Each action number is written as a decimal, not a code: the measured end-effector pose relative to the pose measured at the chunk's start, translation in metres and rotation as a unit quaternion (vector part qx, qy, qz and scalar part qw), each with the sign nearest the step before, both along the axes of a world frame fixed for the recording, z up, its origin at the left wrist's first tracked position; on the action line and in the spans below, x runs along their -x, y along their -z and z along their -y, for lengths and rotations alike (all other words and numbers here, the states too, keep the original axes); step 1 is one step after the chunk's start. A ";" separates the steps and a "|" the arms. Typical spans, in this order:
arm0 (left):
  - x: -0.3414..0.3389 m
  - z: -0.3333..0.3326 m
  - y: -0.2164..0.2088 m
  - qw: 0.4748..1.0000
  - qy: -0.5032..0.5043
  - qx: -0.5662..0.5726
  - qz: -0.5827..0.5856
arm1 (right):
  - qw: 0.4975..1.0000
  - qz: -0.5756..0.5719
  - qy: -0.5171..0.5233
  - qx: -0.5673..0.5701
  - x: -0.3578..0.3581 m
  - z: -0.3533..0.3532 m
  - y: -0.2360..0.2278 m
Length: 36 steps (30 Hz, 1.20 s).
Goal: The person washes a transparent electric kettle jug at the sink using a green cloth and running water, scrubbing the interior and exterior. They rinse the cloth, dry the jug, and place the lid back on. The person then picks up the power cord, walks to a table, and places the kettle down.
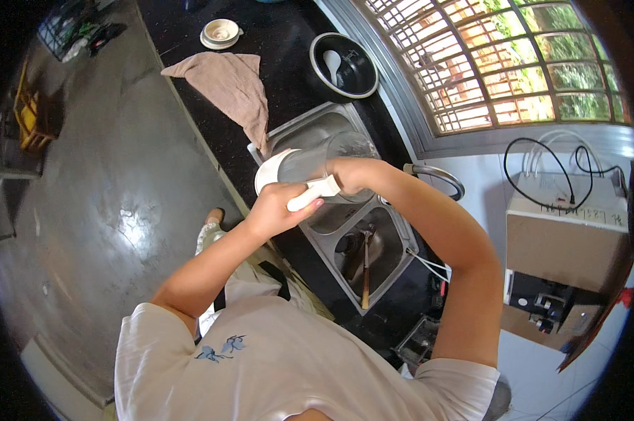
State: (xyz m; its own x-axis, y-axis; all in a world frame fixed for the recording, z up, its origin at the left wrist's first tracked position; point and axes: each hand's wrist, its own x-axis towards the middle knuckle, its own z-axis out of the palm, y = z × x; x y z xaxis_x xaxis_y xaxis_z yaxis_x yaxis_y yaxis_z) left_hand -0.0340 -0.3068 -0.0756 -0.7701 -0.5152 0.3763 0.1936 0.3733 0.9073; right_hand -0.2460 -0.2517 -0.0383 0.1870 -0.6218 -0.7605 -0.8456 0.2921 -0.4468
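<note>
A clear jug (308,163) with a white end piece and a white handle (317,191) lies tilted on its side in the air over the sink. My left hand (276,209) is closed around the handle, its thumb along it. Against the jug's clear side, beside the handle, my right hand (353,175) grips with bent fingers; the fingertips are partly hidden. Below is a steel sink (331,226) with two basins. A long wooden-handled tool (366,270) leans in the nearer basin, its head hard to make out.
On the black counter lie a brown cloth (229,84), a round white lid-like piece (221,34) and a black bowl (345,83) holding a white spoon (332,64). A curved faucet (443,179) stands right of the sink. Cables and a cardboard box (566,245) are at the right wall.
</note>
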 end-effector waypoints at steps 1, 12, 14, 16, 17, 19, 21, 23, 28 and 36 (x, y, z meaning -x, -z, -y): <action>-0.001 0.000 0.001 1.000 -0.002 0.001 0.006 | 0.998 -0.058 -0.040 -0.001 -0.007 0.005 -0.020; 0.003 0.004 0.000 0.998 0.037 -0.048 0.020 | 0.729 -0.219 -0.426 0.489 0.000 -0.003 -0.093; 0.002 0.001 0.000 0.999 0.036 -0.033 0.017 | 0.707 -0.207 -0.402 0.544 0.006 -0.009 -0.081; 0.000 0.000 0.001 0.999 0.023 -0.028 0.016 | 0.703 -0.219 -0.388 0.554 0.003 -0.011 -0.082; 0.003 0.000 0.000 0.999 0.017 -0.024 0.014 | 0.713 -0.240 -0.385 0.535 0.005 -0.012 -0.085; 0.002 -0.001 0.003 1.000 -0.004 -0.023 0.021 | 0.736 -0.285 -0.375 0.486 -0.002 -0.014 -0.084; 0.003 -0.002 0.005 0.999 -0.018 -0.021 0.028 | 0.761 -0.348 -0.359 0.415 -0.005 -0.021 -0.084; 0.003 -0.002 0.003 0.999 -0.029 -0.024 0.033 | 0.838 -0.331 -0.281 0.332 -0.010 -0.024 -0.083; 0.008 -0.003 0.001 0.998 -0.026 -0.035 0.038 | 0.976 -0.152 -0.048 0.148 -0.017 -0.019 -0.084; 0.001 -0.007 0.004 0.999 -0.014 -0.044 0.022 | 0.900 -0.146 0.338 0.233 -0.022 0.005 -0.022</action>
